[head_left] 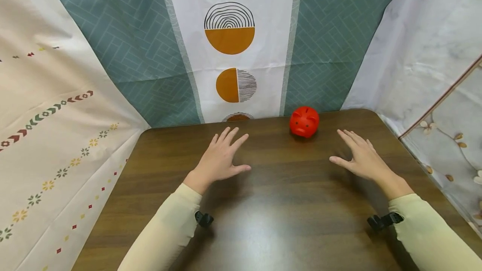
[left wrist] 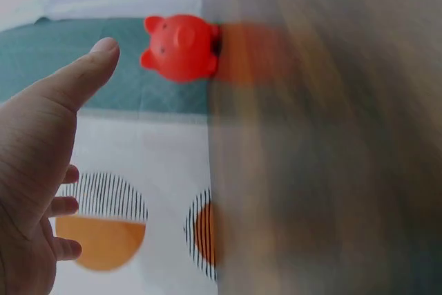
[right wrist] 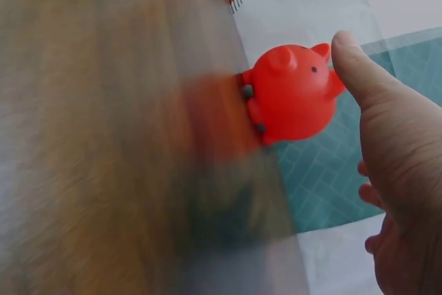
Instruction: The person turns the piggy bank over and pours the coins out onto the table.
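Note:
A red piggy bank point(head_left: 304, 122) with a dark slot on top stands near the table's back edge, right of centre, its snout toward me. My left hand point(head_left: 222, 156) hovers over the table to its left, fingers spread and thumb out, holding nothing. On the other side, my right hand point(head_left: 359, 156) is held above the table, fingers extended, also with nothing in it. Neither hand touches the piggy bank. In the left wrist view the piggy bank point(left wrist: 181, 48) appears beyond the thumb; in the right wrist view the piggy bank point(right wrist: 293, 93) shows beside the thumb tip.
The dark wooden table point(head_left: 271, 204) has a glossy surface reflecting light. Behind it hangs a green and white patterned cloth point(head_left: 263, 49). A cream cloth point(head_left: 56, 137) hangs at the left, a pale floral cloth point(head_left: 433, 74) at the right.

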The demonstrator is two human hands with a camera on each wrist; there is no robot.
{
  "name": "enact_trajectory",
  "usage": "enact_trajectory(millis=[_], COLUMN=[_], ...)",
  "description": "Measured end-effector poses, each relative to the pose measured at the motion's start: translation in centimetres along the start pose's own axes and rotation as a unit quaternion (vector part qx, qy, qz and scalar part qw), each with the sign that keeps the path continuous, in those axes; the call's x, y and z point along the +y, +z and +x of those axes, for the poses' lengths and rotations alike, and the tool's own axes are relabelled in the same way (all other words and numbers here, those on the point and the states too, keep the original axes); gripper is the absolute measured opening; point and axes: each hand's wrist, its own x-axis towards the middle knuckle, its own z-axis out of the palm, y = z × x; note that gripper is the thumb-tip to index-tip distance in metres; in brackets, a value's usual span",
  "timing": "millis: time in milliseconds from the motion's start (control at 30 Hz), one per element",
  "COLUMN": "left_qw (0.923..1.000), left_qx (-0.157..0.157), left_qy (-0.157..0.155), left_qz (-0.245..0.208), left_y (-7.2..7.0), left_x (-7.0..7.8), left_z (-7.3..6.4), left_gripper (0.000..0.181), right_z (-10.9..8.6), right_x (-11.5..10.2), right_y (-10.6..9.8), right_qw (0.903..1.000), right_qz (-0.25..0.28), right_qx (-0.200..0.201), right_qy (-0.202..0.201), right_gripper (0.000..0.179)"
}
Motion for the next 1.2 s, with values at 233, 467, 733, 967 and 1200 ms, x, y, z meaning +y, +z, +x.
enact_trajectory(millis=[233,467,733,967,1200], left_qw=[0.9995,0.9989,0.9979,0.9913,0.9886], left_qx=[0.003,0.000,-0.057,-0.122,-0.136], left_qy=[0.029,0.046,0.022,-0.031,-0.050], left_qz=[-0.010,-0.011,-0.022,-0.039,-0.041], left_y=[1.1,2.9,4.9,6.3,6.7], left_x=[1.5,3.0,5.3,6.7,7.4], left_z=[5.3,10.0,14.3,16.6,17.7], left_gripper=[0.091,0.090,0.095,0.102,0.104], right_z=[3.4,6.2,8.9,10.7,11.6], right_x=[-0.1,0.0,0.0,-0.1,0.2], right_y=[0.5,0.7,-0.1,0.6,2.1], right_qw=[0.9999,0.9994,0.9996,0.9978,0.9965], right_qz=[0.008,0.008,-0.016,-0.004,0.014], right_qx=[-0.004,0.008,-0.017,-0.065,-0.082], right_qy=[-0.009,-0.033,-0.012,0.012,0.013], right_gripper=[0.090,0.088,0.089,0.089,0.089])
